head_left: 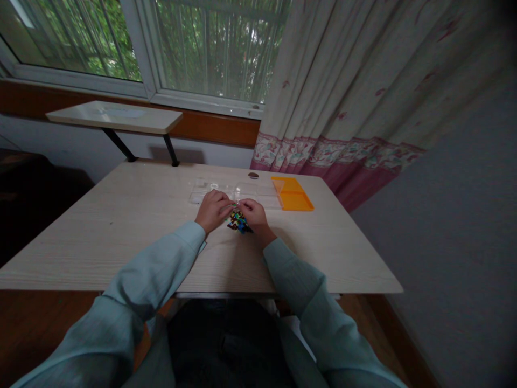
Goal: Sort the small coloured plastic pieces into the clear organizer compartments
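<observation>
A small heap of colourful pieces (239, 222), brown, blue, yellow and green, lies on the desk between my hands. My left hand (214, 210) is just left of the heap, its fingers pinched together. A tiny greenish bit shows at those fingertips, too small to name. From the right, my right hand (253, 211) reaches in above the heap with thumb and fingers closed; what they hold, if anything, is hidden. The fingertips of both hands nearly meet. Behind them sits a clear plastic tray (264, 195), partly covered by my fingers.
An orange plastic tray (297, 195) lies at the right end of the clear one. The wooden desk (133, 231) carries a raised shelf (117, 116) at its back left. A round dark spot (253, 175) marks the back edge. A curtain (323, 108) hangs behind, beside a window.
</observation>
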`<state>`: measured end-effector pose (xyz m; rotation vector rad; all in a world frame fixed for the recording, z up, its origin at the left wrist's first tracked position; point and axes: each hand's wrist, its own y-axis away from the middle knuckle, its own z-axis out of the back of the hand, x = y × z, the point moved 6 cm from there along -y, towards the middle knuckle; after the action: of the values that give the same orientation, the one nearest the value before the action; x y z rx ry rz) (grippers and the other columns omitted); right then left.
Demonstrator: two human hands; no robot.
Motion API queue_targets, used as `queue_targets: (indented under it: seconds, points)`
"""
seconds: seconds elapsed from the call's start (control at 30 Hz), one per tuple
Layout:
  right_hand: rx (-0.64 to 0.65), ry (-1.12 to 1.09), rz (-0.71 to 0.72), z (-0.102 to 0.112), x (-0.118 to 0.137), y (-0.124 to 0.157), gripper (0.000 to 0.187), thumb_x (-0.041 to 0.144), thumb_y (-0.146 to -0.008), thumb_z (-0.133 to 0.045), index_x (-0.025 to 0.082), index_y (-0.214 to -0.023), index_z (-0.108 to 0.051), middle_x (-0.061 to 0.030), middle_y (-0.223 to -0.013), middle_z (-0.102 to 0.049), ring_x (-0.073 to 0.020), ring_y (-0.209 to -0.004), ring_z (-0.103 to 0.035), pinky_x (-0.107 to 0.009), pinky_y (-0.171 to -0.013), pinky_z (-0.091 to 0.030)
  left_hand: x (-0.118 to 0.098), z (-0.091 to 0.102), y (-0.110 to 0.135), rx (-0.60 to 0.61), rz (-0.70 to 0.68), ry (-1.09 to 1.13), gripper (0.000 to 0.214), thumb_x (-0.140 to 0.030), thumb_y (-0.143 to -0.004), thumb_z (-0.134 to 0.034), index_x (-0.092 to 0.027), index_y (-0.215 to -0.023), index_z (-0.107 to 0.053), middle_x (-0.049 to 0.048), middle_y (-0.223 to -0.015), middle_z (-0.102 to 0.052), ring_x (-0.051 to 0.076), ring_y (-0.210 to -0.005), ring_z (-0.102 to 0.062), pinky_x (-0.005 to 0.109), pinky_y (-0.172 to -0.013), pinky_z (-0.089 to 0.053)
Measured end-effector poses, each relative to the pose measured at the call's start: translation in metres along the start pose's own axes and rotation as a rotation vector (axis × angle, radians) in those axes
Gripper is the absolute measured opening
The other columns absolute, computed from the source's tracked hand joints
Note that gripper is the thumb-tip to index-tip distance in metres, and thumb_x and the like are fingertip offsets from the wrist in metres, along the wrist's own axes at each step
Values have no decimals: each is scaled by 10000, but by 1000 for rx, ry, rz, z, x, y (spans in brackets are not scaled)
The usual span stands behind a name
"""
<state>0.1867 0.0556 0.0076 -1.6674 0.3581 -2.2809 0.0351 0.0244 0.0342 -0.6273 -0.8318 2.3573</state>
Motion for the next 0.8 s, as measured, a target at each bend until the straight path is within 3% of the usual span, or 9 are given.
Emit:
queue_targets:
  seconds: [0.2,0.5,0.8]
  points:
    - [39,311,186,2,10,2,171,277,-878,-612,197,-806,-745,-47,-843,-715,-182,-857,-623,-316,-863,-444,9,-1,0,21,-4,-31,283,-421,-952,-528,-258,-1000,-755,66,-890,-660,233,-923,-528,398,-820,-389]
    - [352,718,392,-21,28,23,146,367,-873,-683,257,-916,-769,-36,-1064,-696,-222,-1085,-511,-379,-942,-318,59,5,6,-65,292,-101,254,-433,-876,-638,-210,-853,-756,75,-869,-659,243,-903,-533,400,-822,-400]
    - [397,835,426,-30,34,28,125,264,-896,-641,223,-903,-760,-57,-1063,-688,-229,-1086,-475,-397,-937,-295,56,5,6,-52,356,-125,214,-403,-868,-648,-211,-837,-738,72,-908,-658,243,-934,-524,399,-851,-396]
